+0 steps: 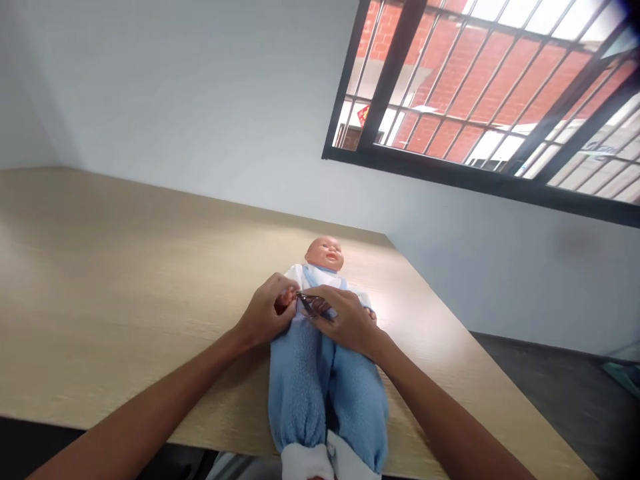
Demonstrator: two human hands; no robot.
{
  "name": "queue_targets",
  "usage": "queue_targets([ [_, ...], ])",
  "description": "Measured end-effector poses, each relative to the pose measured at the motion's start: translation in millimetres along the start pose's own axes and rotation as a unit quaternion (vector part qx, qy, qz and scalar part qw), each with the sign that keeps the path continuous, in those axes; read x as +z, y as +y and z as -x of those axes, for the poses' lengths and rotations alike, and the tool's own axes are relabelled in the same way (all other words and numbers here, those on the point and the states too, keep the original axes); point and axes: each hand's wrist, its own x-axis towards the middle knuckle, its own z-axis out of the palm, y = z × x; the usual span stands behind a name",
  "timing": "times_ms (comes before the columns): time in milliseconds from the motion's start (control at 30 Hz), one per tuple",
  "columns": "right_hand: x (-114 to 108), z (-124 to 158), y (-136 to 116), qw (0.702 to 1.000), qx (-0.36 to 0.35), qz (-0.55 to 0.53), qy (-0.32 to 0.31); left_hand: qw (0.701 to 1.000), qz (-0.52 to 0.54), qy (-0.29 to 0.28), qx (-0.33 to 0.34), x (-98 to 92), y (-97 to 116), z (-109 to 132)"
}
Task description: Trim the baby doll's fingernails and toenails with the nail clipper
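Observation:
A baby doll [300, 387] in a blue and white outfit lies on its back, its head [324, 255] at the far end and its legs towards me. My left hand [273, 310] is closed around the doll's small hand [287, 299] on the left side of its body. Over the doll's belly, my right hand [347, 317] grips a shiny metal nail clipper [306, 304]. The clipper's tip points left and is at the doll's fingers; whether it touches them I cannot tell. The doll's other hand [371, 313] shows just beyond my right hand.
The pale wooden table [150, 267] runs along a light wall [200, 87]. Its right edge slopes down past the doll to a dark floor [540, 387]. A barred window [465, 87] is at the upper right. The doll's feet reach the near table edge.

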Motion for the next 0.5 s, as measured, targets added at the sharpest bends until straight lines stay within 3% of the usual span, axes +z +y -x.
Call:
queue_targets([
  [300,3,8,-9,0.979,0.106,-0.122,0.122,0.985,-0.118,-0.128,0.015,-11.5,6,-5],
  [500,-24,33,0,0.949,0.143,-0.114,0.255,0.96,-0.145,-0.238,0.037,-38.6,26,-10],
])
